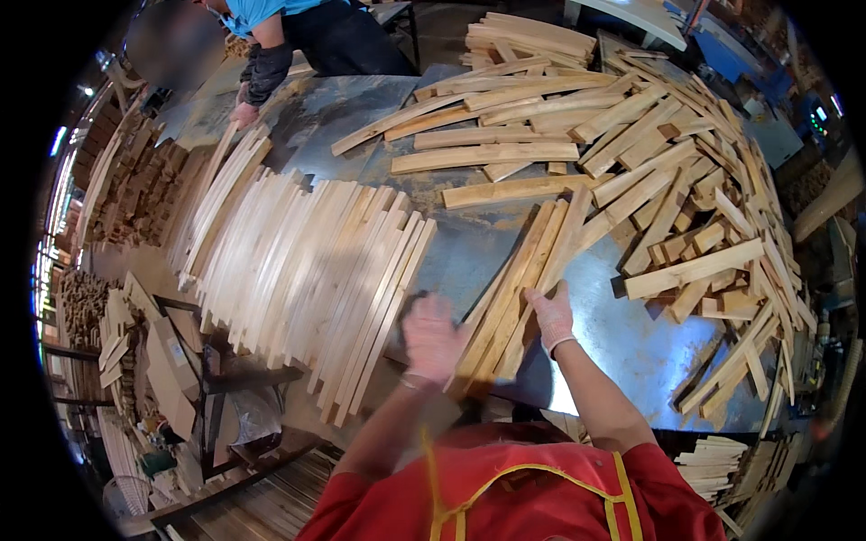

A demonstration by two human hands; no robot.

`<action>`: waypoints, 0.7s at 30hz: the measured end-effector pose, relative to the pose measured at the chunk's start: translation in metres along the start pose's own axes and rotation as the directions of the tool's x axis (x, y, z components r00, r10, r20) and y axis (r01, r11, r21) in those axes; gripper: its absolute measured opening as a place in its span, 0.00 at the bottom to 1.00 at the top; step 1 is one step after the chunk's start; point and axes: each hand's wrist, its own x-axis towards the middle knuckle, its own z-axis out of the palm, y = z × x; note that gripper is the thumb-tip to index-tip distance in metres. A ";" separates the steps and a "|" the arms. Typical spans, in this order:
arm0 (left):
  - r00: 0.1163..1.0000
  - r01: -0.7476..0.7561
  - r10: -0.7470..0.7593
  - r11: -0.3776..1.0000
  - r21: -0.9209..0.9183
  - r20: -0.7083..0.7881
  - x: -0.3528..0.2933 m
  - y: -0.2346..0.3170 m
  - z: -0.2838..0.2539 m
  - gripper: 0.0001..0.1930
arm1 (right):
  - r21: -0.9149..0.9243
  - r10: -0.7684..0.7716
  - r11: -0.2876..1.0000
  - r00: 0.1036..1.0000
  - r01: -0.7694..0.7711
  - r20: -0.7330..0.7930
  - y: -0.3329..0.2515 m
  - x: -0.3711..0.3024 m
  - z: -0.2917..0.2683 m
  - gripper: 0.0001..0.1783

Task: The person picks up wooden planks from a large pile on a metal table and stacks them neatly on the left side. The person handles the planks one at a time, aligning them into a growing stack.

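A small group of long wooden strips (512,302) lies side by side on the metal table in front of me, slanting away to the right. At their left side is my left hand (433,341), in a pale glove, its fingers stretched out and slightly blurred, the thumb side close to the strips. My right hand (550,317), also gloved, grips the outer right strip (570,236) of the group, fingertips over its edge. Left of my left hand, a wide row of planed pale strips (311,261) lies packed edge to edge.
A large loose heap of wood pieces (667,171) covers the table's far and right side. The metal tabletop (595,338) shows beside my right hand. Across the table, a person in blue (271,36) handles strips. Stacked wood (135,194) stands at the far left.
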 end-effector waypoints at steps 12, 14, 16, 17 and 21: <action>0.955 0.277 -0.084 0.587 -0.760 0.283 -0.077 0.061 -0.036 0.37 | 0.602 -0.083 0.773 0.909 -0.200 0.409 0.025 -0.087 0.030 0.46; 0.977 0.196 -0.056 0.605 -0.772 0.205 -0.075 0.025 -0.031 0.43 | 0.231 0.030 0.960 0.878 -0.159 0.478 0.021 -0.089 0.050 0.46; 0.880 0.465 -0.142 0.458 -0.758 0.454 -0.069 -0.001 -0.066 0.44 | -0.254 0.114 0.966 0.808 0.046 0.578 -0.013 -0.089 0.060 0.49; 0.946 0.286 -0.137 0.777 -0.561 0.293 -0.075 -0.019 -0.058 0.42 | -0.393 0.153 0.907 0.752 0.150 0.642 -0.023 -0.086 0.068 0.50; 0.988 0.128 -0.089 0.925 -0.358 0.124 -0.087 -0.052 -0.044 0.34 | -0.425 0.093 0.664 0.496 0.615 0.864 0.010 -0.072 0.132 0.49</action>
